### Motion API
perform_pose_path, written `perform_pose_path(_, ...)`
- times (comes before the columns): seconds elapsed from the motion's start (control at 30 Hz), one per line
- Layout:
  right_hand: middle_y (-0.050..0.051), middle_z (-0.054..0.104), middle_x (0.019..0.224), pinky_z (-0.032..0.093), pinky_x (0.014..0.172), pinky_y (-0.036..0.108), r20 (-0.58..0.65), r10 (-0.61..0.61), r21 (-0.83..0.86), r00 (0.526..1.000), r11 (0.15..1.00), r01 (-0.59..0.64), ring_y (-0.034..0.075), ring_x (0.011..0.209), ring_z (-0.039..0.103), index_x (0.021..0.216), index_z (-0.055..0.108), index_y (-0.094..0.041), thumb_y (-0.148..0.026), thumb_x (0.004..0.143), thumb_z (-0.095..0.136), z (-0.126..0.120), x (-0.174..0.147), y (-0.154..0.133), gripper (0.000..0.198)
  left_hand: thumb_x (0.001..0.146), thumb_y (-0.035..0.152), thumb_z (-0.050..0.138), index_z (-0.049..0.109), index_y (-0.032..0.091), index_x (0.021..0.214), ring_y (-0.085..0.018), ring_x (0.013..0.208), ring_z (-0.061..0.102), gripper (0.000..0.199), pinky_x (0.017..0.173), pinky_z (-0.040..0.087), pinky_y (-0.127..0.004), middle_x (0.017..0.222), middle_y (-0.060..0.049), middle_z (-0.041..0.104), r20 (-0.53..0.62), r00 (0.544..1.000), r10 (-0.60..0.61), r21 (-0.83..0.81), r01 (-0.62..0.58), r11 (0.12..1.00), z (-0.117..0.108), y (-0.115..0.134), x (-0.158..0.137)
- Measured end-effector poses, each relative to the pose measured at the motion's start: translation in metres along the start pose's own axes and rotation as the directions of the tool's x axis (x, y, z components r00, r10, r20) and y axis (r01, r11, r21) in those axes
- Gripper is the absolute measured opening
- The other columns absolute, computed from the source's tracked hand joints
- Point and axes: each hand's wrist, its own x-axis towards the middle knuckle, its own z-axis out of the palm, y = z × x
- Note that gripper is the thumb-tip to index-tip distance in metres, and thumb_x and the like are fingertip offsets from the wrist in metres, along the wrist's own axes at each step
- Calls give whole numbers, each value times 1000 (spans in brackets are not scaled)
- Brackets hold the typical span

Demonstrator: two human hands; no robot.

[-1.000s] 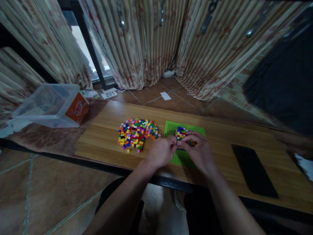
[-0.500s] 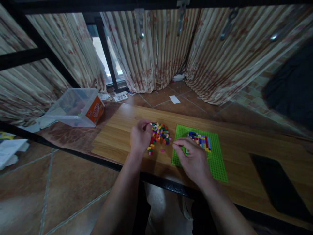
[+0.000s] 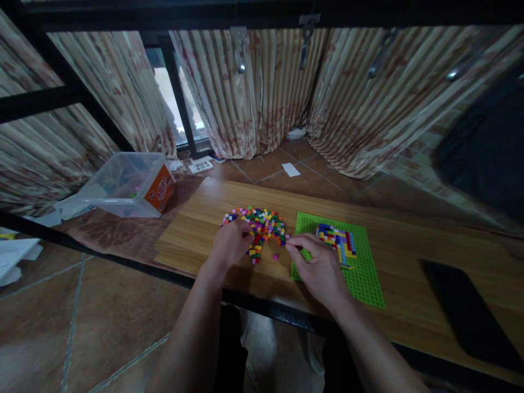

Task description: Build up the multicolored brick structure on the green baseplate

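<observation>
A loose pile of small toy bricks in many colours lies on the wooden table. My left hand is at the pile's near left side, fingers curled in among the bricks; its fingertips are partly hidden. At the pile's right edge, thumb and forefinger of my right hand are pinched together; anything between them is too small to make out. Beneath and beyond that hand is a green studded baseplate, bearing a flat patch of built bricks in blue, red, yellow and white. A single magenta brick lies between my hands.
A clear plastic box with an orange label stands beyond the table's left end. On the right of the wooden table lies a dark flat phone-like slab. A black frame bar runs along the near edge.
My left hand has shifted left and down from the pile's upper left, uncovering more bricks there. My right hand has moved slightly left, still pinched. The view has tilted a little.
</observation>
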Motion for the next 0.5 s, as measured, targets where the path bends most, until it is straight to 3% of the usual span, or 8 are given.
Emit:
perform_pose_path(0.1, 4, 72, 92, 49, 81, 33, -9, 0, 6, 1000, 1000, 0, 19, 87, 67, 86, 69, -22, -21, 92, 57, -3, 1, 0, 13, 80, 18, 58, 72, 19, 75, -15, 67, 59, 15, 63, 40, -25, 72, -2, 69, -16, 1000, 27, -119, -28, 992, 1, 2, 2)
perform_pose_path(0.2, 4, 72, 92, 49, 81, 33, -33, 3, 13, 999, 1000, -3, 18, 87, 67, 89, 69, -22, -21, 91, 57, -8, 1, -1, 12, 82, 23, 59, 72, 16, 79, -15, 68, 58, 15, 65, 42, -25, 74, -2, 69, -20, 997, 68, -389, -70, 919, 5, 12, 1)
perform_pose_path(0.33, 4, 71, 97, 51, 80, 32, -33, 4, 51, 999, 999, -2, 18, 85, 66, 104, 69, -23, -23, 88, 63, -16, -1, 0, 16, 79, 31, 66, 72, 14, 82, -13, 73, 58, 19, 68, 44, -24, 80, -3, 68, 121, 977, 174, -745, -27, 666, 16, 41, -6)
perform_pose_path(0.5, 1, 72, 90, 51, 76, 30, -78, -3, 104, 997, 995, 11, 16, 82, 66, 95, 72, -26, -24, 89, 63, -33, -5, 9, 11, 69, 38, 77, 71, 14, 76, -7, 57, 45, 26, 56, 35, -21, 65, 2, 60, 239, 954, 183, -907, 152, 394, 31, 74, -11)
